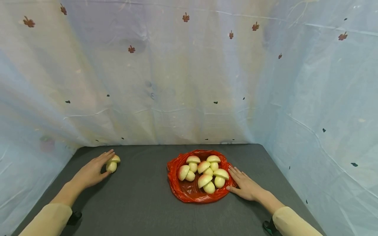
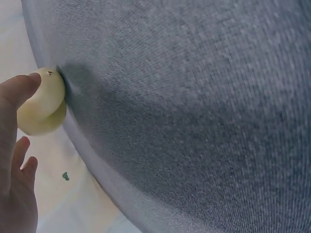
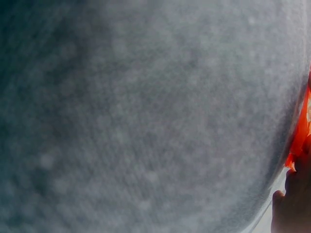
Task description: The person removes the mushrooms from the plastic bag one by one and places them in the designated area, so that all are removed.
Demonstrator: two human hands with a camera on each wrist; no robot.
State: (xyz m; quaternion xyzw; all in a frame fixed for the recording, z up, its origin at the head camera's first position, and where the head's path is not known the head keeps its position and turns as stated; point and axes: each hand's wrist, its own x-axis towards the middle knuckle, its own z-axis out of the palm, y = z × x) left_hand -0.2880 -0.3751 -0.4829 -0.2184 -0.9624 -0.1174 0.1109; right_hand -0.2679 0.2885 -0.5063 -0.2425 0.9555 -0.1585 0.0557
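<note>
At the left of the table, my left hand (image 1: pixel 92 169) holds a pale yellow toy mushroom (image 1: pixel 112 164) between the thumb and the fingers. The fingers lie along its cap side and the thumb is at its stem end. In the left wrist view the thumb lies against the mushroom (image 2: pixel 43 109), which sits on the grey cloth. A red plastic bag (image 1: pixel 178 194), its rim rolled down, holds several similar mushrooms (image 1: pixel 209 187), some with a reddish tint. My right hand (image 1: pixel 248 186) rests on the bag's right rim with straight fingers; the right wrist view shows only part of it.
Dark grey cloth (image 1: pixel 138 196) covers the table. A pale curtain (image 1: pixel 174 82) with small leaf marks hangs behind the table and along its sides. Each wrist has a dark strap below the cream sleeve.
</note>
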